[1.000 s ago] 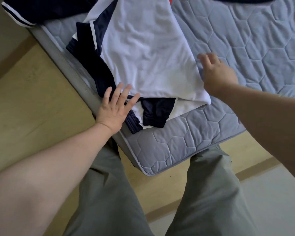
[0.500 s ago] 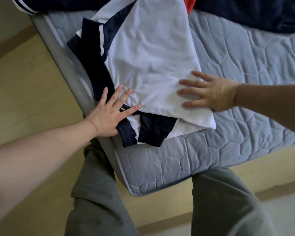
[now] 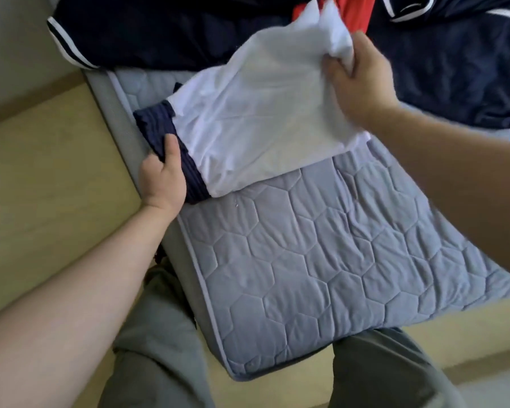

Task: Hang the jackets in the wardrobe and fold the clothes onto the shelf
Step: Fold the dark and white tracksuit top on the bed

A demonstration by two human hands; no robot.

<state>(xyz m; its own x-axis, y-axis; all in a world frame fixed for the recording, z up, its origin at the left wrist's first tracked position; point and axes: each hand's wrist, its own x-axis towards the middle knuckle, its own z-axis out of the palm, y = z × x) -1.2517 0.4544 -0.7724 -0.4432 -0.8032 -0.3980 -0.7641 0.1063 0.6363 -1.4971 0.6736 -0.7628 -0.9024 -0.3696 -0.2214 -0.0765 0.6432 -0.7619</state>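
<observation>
Head view: white garment with navy trim (image 3: 256,125) lies partly folded on the quilted grey mattress (image 3: 321,260), near its left edge. Left hand (image 3: 162,175) grips the navy edge, fingers tucked under the cloth, thumb on top. Right hand (image 3: 362,72) has fingers curled round a bunched white end, lifted above the bed. Judgement: fold in progress, not finished. Dark navy jackets with white stripes (image 3: 147,28) and a red item (image 3: 357,10) lie unsorted at the far side. Nothing hung yet as far as shown; wardrobe and shelf are out of frame. Most of the task remains.
</observation>
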